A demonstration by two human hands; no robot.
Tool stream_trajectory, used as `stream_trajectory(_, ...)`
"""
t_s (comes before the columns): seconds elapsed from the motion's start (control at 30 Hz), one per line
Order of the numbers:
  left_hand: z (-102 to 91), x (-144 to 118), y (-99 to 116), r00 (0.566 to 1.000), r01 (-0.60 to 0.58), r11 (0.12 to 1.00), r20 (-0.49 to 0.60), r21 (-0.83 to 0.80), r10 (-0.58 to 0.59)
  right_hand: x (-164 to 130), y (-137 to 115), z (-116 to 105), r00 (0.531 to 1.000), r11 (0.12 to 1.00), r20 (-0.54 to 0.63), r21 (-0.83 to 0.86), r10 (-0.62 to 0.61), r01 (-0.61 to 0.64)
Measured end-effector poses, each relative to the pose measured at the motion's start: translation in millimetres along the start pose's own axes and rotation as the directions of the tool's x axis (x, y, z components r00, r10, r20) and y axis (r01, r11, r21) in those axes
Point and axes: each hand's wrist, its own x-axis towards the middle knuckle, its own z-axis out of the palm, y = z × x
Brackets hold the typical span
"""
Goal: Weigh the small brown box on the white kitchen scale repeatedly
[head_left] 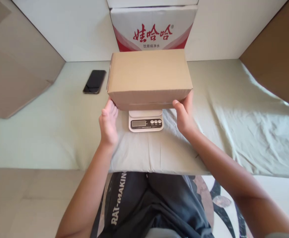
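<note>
A plain brown cardboard box (149,77) sits closed on top of a small white digital scale (145,121), which stands on the pale green cloth (60,132). My left hand (108,124) is at the box's near left corner, fingertips touching its lower edge. On the near right corner rests my right hand (184,114), fingers along the side and thumb on the front edge. Most of the scale's platform is hidden under the box; only its display and buttons show.
A black phone (94,81) lies face up on the cloth, left of the box. A white and red printed carton (153,28) stands behind against the wall. Brown cardboard sheets lean at the far left (15,66) and far right (278,56).
</note>
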Motion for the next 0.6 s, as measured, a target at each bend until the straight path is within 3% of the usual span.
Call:
stream_trajectory(0.17,2.7,-3.6,-4.1,0.999,0.014,1.000,-0.033,0.004,-0.014,-3.8,0.5,6.7,0.997,0.997,-0.004,0.010,0.072,-0.072)
stream_trajectory(0.33,-0.4,1.4,3.1,0.998,0.022,1.000,-0.064,-0.021,-0.023,0.9,18.7,-1.5,0.998,0.997,-0.038,0.060,0.048,-0.045)
stream_trajectory(0.47,-17.8,39.4,2.1,0.997,0.022,0.996,-0.074,-0.086,-0.028,10.1,39.6,-15.0,0.983,0.994,-0.167,0.080,0.082,-0.069)
stream_trajectory(0.6,-25.1,87.8,-21.6,0.984,0.077,0.988,-0.146,-0.136,-0.097,16.4,49.5,-18.1,0.945,0.964,-0.234,0.192,0.227,-0.184)
